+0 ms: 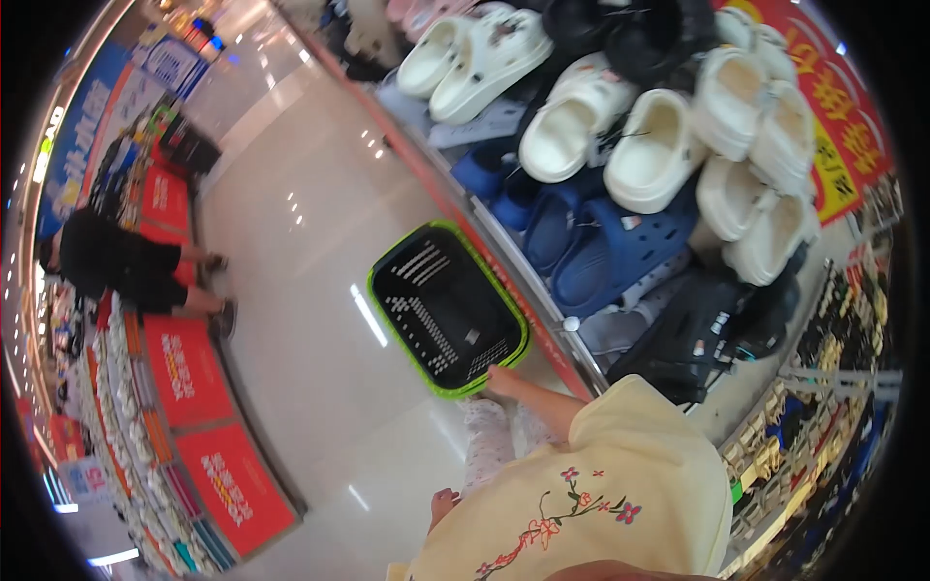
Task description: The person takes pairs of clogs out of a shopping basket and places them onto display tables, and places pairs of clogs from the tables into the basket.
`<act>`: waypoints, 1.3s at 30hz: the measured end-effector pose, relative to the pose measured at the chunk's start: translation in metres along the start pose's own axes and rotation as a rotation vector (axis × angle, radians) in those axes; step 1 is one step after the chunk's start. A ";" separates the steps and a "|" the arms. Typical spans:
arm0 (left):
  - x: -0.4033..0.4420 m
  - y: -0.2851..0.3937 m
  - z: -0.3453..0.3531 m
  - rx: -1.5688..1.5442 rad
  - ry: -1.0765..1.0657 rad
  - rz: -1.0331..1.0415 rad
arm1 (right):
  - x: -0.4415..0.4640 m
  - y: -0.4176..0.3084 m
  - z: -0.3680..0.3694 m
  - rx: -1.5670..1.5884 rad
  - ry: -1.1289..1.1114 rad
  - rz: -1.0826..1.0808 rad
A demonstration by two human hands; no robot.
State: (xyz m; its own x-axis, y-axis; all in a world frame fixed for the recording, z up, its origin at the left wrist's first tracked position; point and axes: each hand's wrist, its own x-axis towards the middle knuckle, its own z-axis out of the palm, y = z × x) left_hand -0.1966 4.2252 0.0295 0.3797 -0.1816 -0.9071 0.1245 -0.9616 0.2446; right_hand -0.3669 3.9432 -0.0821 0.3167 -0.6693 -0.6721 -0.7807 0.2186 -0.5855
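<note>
A black shopping basket (448, 308) with a bright green rim is at the centre, beside a shoe display. My right hand (500, 381) is closed on the basket's near rim. Only a small light label shows inside the basket. Low at my left side, my left hand (445, 503) hangs with its fingers loosely apart and nothing visible in it. It is near my pale yellow top with embroidered flowers. Below the basket, my patterned trousers show.
Along the right, a display (581, 358) holds white clogs (654, 155), blue clogs (596, 257) and black ones. A person in black (121, 261) bends over a counter with red signs (237, 484) at the left. Between them lies a shiny floor (291, 223).
</note>
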 end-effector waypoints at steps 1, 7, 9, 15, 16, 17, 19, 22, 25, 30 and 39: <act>0.007 0.018 0.002 -0.004 0.009 0.038 | -0.004 -0.010 -0.008 0.150 0.064 -0.099; 0.078 0.118 -0.002 0.275 -0.231 0.269 | -0.124 -0.133 -0.196 0.533 0.547 -0.692; 0.114 0.149 -0.002 0.145 -0.279 0.295 | -0.184 -0.159 -0.268 0.404 0.870 -0.741; 0.113 0.261 -0.018 -0.101 -0.282 0.442 | -0.272 -0.124 -0.441 -0.218 1.826 -0.492; 0.102 0.276 -0.021 -0.103 -0.296 0.472 | -0.277 -0.113 -0.466 -0.309 1.822 -0.385; 0.094 0.289 -0.022 -0.105 -0.308 0.503 | -0.279 -0.106 -0.486 -0.396 1.811 -0.278; 0.085 0.307 -0.026 -0.080 -0.359 0.546 | -0.284 -0.112 -0.506 -0.453 1.694 0.116; 0.066 0.326 -0.024 -0.078 -0.430 0.603 | -0.278 -0.109 -0.546 -0.464 1.360 0.472; 0.051 0.332 -0.018 -0.104 -0.493 0.639 | -0.263 -0.104 -0.562 -0.442 1.231 0.581; 0.032 0.322 -0.006 -0.111 -0.572 0.568 | -0.253 -0.107 -0.576 -0.356 1.274 0.717; 0.024 0.339 -0.017 -0.152 -0.435 0.774 | -0.256 -0.085 -0.532 -0.428 1.735 0.345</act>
State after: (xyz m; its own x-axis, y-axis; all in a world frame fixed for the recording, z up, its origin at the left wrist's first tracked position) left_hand -0.1293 3.8980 0.0968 0.0309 -0.8584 -0.5120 0.1099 -0.5062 0.8554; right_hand -0.6678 3.7180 0.3808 -0.5091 -0.5974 0.6196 -0.8399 0.5020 -0.2062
